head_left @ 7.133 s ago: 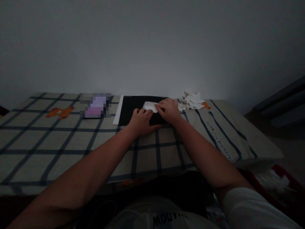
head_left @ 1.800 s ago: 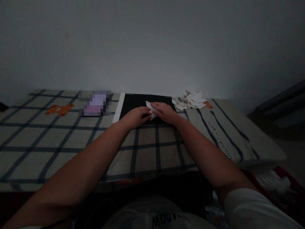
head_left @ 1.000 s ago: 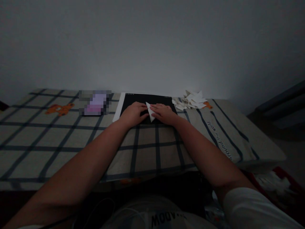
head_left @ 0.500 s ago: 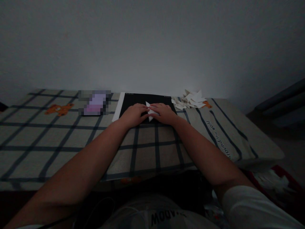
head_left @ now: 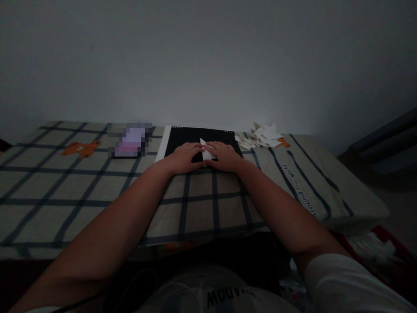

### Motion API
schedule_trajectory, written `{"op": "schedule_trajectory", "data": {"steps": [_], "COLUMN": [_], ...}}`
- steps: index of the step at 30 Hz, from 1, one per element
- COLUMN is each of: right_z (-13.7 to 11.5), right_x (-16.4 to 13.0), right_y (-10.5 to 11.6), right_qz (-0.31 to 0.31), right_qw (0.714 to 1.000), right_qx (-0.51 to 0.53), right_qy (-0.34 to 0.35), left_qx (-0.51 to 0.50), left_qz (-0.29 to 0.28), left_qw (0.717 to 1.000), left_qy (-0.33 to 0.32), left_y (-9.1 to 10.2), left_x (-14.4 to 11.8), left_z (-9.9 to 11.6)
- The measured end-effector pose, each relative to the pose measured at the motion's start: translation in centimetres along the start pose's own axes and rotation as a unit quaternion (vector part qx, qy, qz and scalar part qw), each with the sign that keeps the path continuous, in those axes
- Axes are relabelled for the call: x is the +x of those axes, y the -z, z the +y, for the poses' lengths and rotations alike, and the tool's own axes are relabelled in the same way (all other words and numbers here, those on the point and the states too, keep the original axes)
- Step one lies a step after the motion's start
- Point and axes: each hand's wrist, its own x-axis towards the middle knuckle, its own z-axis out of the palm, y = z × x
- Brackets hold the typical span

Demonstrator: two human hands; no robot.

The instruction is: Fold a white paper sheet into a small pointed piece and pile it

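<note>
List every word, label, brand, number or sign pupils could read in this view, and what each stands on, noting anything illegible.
"around the world": on the pale checked fabric tablecloth; first letter unclear.
"ADOW": upside down on the pale cloth shirt; letters before it too blurred to read.
Unreadable: the rectangular lilac-and-pink device screen, pixelated.
No writing legible on the small folded white paper or the flat black sheet.
No numbers legible.

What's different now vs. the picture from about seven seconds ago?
The white paper has gone from a broad shape to a narrower, pointed one. The left hand has shifted left; the right hand has come slightly left and nearer the person. Both touched the paper then too. Unchanged: black sheet, paper pile, pixelated device.
</note>
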Motion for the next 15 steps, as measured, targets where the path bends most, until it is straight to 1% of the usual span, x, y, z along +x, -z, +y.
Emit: {"op": "schedule_trajectory", "data": {"steps": [4,9,15], "right_z": [-0.09,-0.04,0.72], "right_x": [0.01,0.00,0.50], "right_y": [-0.07,-0.20,-0.51], "right_qz": [-0.001,-0.003,0.002], "right_qw": [1.000,1.000,1.000], "right_qx": [-0.008,-0.007,0.024], "right_qy": [0.001,-0.001,-0.004], "left_qx": [0.008,-0.001,-0.021], "left_qz": [-0.025,-0.038,-0.015], "left_qw": [1.000,0.999,1.000], "left_qy": [0.008,0.009,0.011], "left_y": [0.44,0.54,0.09], "left_x": [-0.09,-0.11,0.19], "left_z": [0.36,0.20,-0.26]}}
